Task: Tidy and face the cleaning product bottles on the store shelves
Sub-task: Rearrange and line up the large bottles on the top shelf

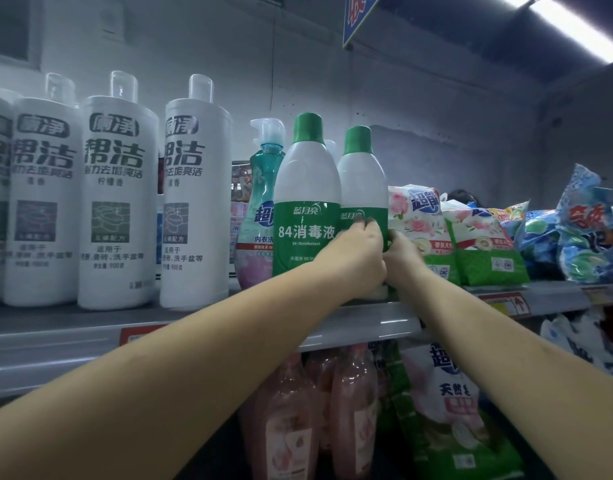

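Note:
Two white disinfectant bottles with green caps and green labels stand on the top shelf (367, 323). The left one (307, 202) faces forward, its label readable. The right one (362, 174) stands just behind and beside it, partly turned. My left hand (362, 252) wraps the front of the right bottle's lower half. My right hand (402, 254) grips the same bottle from its right side. Both arms reach up from below. Three tall white toilet-cleaner bottles (119, 202) stand in a row to the left.
A teal pump bottle (263, 188) stands behind the left disinfectant bottle. Floral detergent bags (471, 244) and blue bags (582, 237) lie right of my hands. Pink bottles (298, 420) and a bag (447, 410) fill the shelf below.

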### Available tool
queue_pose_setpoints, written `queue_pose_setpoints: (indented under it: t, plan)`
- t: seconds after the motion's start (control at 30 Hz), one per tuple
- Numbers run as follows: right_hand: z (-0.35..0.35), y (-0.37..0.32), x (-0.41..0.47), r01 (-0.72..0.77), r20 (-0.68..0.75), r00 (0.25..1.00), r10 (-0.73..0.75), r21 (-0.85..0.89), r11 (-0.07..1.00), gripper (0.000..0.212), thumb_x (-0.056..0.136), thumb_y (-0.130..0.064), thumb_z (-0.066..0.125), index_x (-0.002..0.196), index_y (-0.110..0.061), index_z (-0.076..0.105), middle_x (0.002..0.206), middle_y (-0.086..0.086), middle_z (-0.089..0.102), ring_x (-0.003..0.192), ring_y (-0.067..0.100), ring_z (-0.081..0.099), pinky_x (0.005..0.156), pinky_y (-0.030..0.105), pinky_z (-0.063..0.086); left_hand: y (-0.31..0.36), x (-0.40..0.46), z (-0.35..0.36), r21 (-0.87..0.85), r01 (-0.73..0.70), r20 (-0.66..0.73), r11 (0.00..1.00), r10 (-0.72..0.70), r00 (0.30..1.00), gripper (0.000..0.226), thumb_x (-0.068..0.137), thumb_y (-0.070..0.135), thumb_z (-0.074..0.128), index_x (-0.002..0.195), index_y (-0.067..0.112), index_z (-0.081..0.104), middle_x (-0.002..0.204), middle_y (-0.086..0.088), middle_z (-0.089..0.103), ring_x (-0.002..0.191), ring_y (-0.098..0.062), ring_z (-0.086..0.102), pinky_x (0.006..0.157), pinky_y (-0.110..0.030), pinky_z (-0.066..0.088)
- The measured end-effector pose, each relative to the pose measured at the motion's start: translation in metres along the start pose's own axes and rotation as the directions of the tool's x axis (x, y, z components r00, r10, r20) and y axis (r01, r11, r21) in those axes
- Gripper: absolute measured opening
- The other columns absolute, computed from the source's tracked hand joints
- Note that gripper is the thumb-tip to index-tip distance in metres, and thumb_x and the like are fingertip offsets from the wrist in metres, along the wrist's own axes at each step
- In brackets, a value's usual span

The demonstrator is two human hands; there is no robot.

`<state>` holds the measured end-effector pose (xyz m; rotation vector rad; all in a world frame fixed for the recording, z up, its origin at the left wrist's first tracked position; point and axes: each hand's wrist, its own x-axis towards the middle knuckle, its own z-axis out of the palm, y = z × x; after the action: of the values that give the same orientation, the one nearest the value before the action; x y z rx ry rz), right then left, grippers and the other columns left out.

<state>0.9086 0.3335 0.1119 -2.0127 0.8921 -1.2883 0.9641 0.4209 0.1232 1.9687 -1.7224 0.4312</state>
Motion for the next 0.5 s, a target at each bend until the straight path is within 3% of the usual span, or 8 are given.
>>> queue_pose_setpoints:
  t: [0.1, 0.23, 0.37, 0.5]
  plan:
    - [-0.001, -0.001, 0.002, 0.006, 0.014, 1.0, -0.006, -0.016, 1.0, 0.041, 0.083, -0.005, 0.058, 0.123, -0.009, 0.05, 0.105, 0.011, 0.059, 0.09, 0.024, 0.053, 0.082, 0.034, 0.046, -0.006, 0.002, 0.0, 0.075, -0.029, -0.045, 0.997, 0.032, 0.998, 0.037, 0.089, 0.005, 0.04, 0.125, -0.005, 0.041, 0.134, -0.023, 0.037, 0.119, -0.037, 0.043, 0.101, -0.039, 0.037]
    - [-0.004, -0.001, 0.002, 0.028, 0.029, 0.999, -0.026, -0.082, 0.996, 0.041, 0.082, -0.008, 0.059, 0.122, -0.008, 0.05, 0.111, 0.014, 0.061, 0.097, 0.029, 0.057, 0.087, 0.04, 0.048, -0.005, -0.004, -0.001, 0.161, -0.068, -0.027, 0.985, 0.073, 0.997, 0.035, 0.089, 0.004, 0.039, 0.123, -0.005, 0.041, 0.127, -0.024, 0.038, 0.113, -0.038, 0.045, 0.099, -0.039, 0.035]
    - [-0.005, 0.0, -0.001, 0.07, -0.001, 0.998, -0.07, -0.091, 0.993, 0.049, 0.085, -0.014, 0.058, 0.13, -0.006, 0.039, 0.122, 0.017, 0.057, 0.099, 0.026, 0.054, 0.08, 0.033, 0.042, -0.009, -0.006, -0.004, 0.171, -0.094, -0.039, 0.981, 0.102, 0.994, 0.038, 0.089, 0.007, 0.039, 0.126, -0.003, 0.039, 0.134, -0.024, 0.034, 0.125, -0.036, 0.037, 0.105, -0.04, 0.033]
    - [-0.01, -0.009, -0.003, 0.273, -0.157, 0.944, -0.292, -0.129, 0.953, 0.059, 0.088, -0.031, 0.057, 0.136, -0.006, 0.034, 0.13, 0.013, 0.051, 0.106, 0.02, 0.049, 0.081, 0.025, 0.035, -0.017, -0.009, -0.015, 0.221, -0.165, -0.105, 0.961, 0.192, 0.976, 0.059, 0.091, 0.013, 0.041, 0.146, 0.008, 0.021, 0.154, -0.017, 0.015, 0.143, -0.028, 0.011, 0.115, -0.046, 0.023]
